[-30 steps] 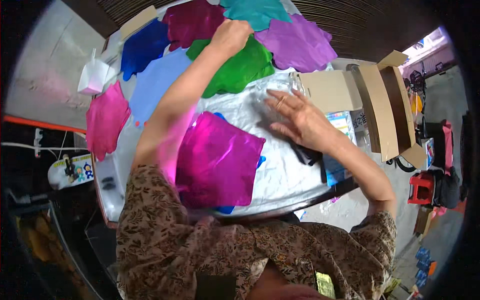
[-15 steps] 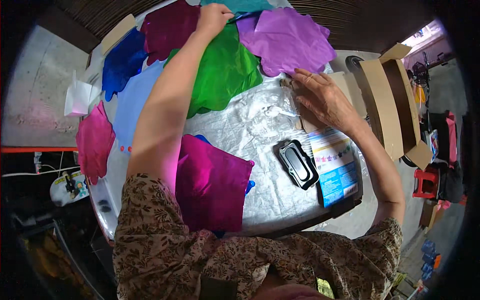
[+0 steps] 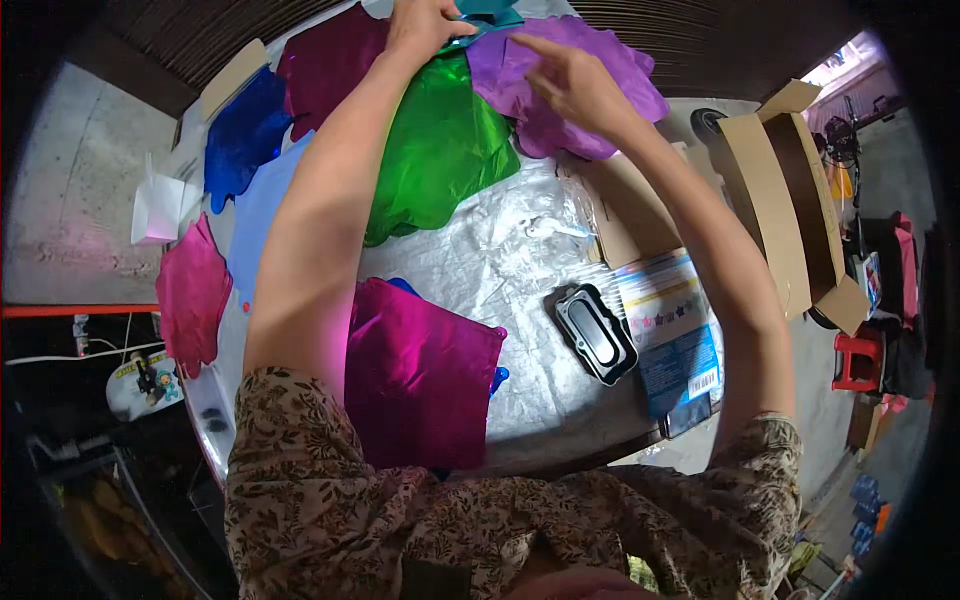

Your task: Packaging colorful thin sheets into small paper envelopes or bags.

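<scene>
My left hand (image 3: 422, 30) reaches to the far edge of the table, its thumb and fingers closed on a shiny teal flat foil balloon (image 3: 490, 14). Just right of it, my right hand (image 3: 575, 85) hovers over the purple foil balloons (image 3: 625, 75), index finger stretched toward the teal foil and nothing in its grasp. Below my left hand lies a pile of green foil balloons (image 3: 445, 150). Dark maroon foil balloons (image 3: 335, 65) lie left of it, and a magenta pile (image 3: 425, 375) sits near my body, with bits of blue showing from under it.
Dark blue (image 3: 243, 135), pale blue (image 3: 262, 200) and pink foil piles (image 3: 188, 295) line the left side. A black oval tin-like case (image 3: 595, 335) lies beside a printed blue-and-white package (image 3: 680, 355). An open cardboard box (image 3: 765, 200) stands at the right.
My right hand has moved up and left, from the cardboard at the table's right to above the purple pile. My left hand stays at the far edge, with teal foil now showing at its fingertips.
</scene>
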A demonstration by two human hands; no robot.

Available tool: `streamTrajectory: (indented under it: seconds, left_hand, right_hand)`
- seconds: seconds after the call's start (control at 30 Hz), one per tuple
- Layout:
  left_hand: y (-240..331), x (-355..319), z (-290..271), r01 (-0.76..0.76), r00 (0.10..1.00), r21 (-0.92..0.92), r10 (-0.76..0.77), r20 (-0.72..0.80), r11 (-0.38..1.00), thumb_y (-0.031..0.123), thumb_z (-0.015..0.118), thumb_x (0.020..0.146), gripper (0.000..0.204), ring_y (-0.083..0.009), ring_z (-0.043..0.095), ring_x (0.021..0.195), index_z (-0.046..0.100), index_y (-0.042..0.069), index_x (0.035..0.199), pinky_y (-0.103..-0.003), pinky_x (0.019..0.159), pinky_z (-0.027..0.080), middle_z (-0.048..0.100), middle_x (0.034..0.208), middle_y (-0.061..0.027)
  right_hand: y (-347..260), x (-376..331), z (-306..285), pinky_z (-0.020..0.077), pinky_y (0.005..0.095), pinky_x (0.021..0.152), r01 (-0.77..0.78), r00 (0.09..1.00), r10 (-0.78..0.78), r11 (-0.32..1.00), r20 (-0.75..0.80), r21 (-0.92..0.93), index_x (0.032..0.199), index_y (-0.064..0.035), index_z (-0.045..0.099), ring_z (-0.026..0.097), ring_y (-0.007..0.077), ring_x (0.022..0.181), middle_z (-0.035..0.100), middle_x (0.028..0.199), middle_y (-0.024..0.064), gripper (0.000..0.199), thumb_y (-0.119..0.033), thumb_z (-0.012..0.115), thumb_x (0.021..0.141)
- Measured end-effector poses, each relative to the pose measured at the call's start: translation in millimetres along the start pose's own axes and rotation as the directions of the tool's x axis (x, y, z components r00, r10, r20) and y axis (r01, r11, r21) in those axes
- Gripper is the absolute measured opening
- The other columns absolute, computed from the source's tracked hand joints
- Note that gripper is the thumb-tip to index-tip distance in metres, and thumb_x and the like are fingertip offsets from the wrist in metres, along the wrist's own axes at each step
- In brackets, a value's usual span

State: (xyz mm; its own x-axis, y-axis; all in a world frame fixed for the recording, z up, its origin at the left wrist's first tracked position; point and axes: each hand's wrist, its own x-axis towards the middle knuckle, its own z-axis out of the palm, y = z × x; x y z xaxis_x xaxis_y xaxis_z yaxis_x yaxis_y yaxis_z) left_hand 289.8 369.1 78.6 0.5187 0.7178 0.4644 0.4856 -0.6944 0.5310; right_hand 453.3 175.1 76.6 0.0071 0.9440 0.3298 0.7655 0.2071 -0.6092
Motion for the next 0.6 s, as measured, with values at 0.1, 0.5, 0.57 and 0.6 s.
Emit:
streamTrajectory:
  seconds: [0.1, 0.5, 0.57, 0.6]
  left_hand:
    - [13.9, 4.2, 7.5, -0.029, 0.998, -0.024, 0.03, 0.053, 0.999, 0.022, 0.091, 0.066, 0.025, -0.022, 0.067, 0.06, 0.076, 0.005, 0.076, -0.037, 0.059, 0.053, 0.071, 0.069, -0.0123]
    - [-47.4, 61.9, -59.3, 0.21, 0.968, -0.705, -0.244, 0.053, 0.678, 0.019, 0.079, 0.077, 0.019, -0.0171, 0.066, 0.068, 0.075, 0.0, 0.08, -0.037, 0.059, 0.052, 0.073, 0.079, -0.0108]
    - [-80.8, 82.4, -125.6, 0.285, 0.904, -0.61, -0.418, -0.084, 0.739, 0.019, 0.076, 0.079, 0.019, -0.0205, 0.068, 0.075, 0.075, 0.001, 0.084, -0.039, 0.062, 0.053, 0.073, 0.085, -0.0131]
    - [-99.1, 84.7, -160.7, 0.282, 0.824, -0.189, -0.338, -0.454, 0.941, 0.02, 0.075, 0.08, 0.019, -0.0229, 0.068, 0.078, 0.076, 0.002, 0.087, -0.04, 0.063, 0.054, 0.073, 0.087, -0.0148]
  right_hand:
    - [48.0, 49.1, 24.7, 0.0475, 0.0274, 0.067, -0.025, 0.999, 0.03, 0.993, -0.043, 0.117, 0.14, -0.0059, 0.056, 0.051, 0.0078, 0.067, 0.063, 0.079, -0.0016, 0.047, -0.003, 0.06, 0.094]
    - [110.9, 78.3, 45.0, 0.0436, 0.0221, 0.062, -0.172, 0.958, 0.208, 0.967, -0.196, 0.188, 0.103, 0.0045, 0.074, 0.054, 0.0068, 0.066, 0.064, 0.076, -0.0003, 0.022, -0.004, 0.063, 0.086]
    - [99.0, 76.2, 50.0, 0.044, 0.0225, 0.061, -0.218, 0.939, 0.28, 0.934, -0.201, 0.283, 0.103, 0.0041, 0.074, 0.055, 0.0072, 0.065, 0.065, 0.077, 0.0005, 0.023, -0.003, 0.062, 0.086]
    - [81.7, 78.7, 57.1, 0.0443, 0.0229, 0.06, -0.254, 0.918, 0.345, 0.89, -0.196, 0.378, 0.104, 0.0037, 0.074, 0.055, 0.0077, 0.064, 0.066, 0.077, 0.0013, 0.024, -0.002, 0.061, 0.085]
